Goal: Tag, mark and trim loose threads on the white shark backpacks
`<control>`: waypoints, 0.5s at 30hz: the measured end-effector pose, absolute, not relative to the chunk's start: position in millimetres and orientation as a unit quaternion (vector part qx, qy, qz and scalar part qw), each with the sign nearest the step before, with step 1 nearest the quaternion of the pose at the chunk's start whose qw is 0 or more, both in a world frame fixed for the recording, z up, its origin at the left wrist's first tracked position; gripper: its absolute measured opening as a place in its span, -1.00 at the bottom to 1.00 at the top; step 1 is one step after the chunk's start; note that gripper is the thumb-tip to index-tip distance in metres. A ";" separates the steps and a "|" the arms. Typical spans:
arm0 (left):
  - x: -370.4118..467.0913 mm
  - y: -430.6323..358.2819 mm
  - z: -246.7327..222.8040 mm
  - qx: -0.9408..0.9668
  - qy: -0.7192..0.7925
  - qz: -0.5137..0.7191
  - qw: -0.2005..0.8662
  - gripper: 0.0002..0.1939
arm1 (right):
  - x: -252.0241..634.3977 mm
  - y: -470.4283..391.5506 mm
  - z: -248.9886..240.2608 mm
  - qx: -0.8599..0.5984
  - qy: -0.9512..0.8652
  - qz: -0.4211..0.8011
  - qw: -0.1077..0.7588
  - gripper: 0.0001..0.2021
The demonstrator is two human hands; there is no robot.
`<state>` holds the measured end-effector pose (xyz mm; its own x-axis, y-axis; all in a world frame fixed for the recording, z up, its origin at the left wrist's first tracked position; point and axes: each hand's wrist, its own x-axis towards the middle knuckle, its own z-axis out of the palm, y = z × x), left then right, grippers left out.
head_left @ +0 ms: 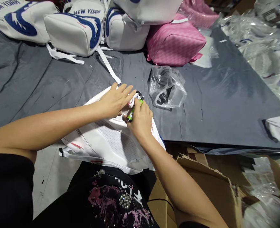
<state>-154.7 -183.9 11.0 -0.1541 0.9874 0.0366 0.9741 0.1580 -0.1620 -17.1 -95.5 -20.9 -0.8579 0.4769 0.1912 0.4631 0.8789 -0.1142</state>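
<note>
A white backpack lies at the table's near edge and over my lap, its perforated back panel facing up. My left hand rests on its top part, fingers stretched out and a little apart. My right hand is closed around a slim green tool with black ends, held over the bag's top near the white strap loop; its exact kind is unclear. The fingertips of both hands are close together, and the fabric between them is partly hidden.
White and blue backpacks and a pink backpack line the back of the dark table. A clear plastic bag lies right of my hands. Plastic-wrapped goods are at far right. An open cardboard box stands below.
</note>
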 end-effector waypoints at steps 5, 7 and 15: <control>-154.5 -180.7 12.9 -0.647 -0.758 0.041 0.072 -0.01 | -20.6 -94.2 -23.8 -0.251 -0.962 0.022 0.104 -0.38; -152.8 -180.5 14.5 -0.637 -0.767 0.044 0.064 -0.05 | -18.2 -88.9 -22.6 -0.241 -0.964 0.015 0.109 -0.42; -152.7 -180.6 11.4 -0.633 -0.772 0.028 0.056 -0.10 | 36.3 -67.6 -0.3 -0.140 -0.941 0.108 0.289 -0.72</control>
<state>-152.7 -180.6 11.4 -0.1920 0.9800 0.0512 0.9738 0.1968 -0.1137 36.3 -67.6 -0.3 -0.7939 0.3263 0.5130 0.2019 0.9374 -0.2839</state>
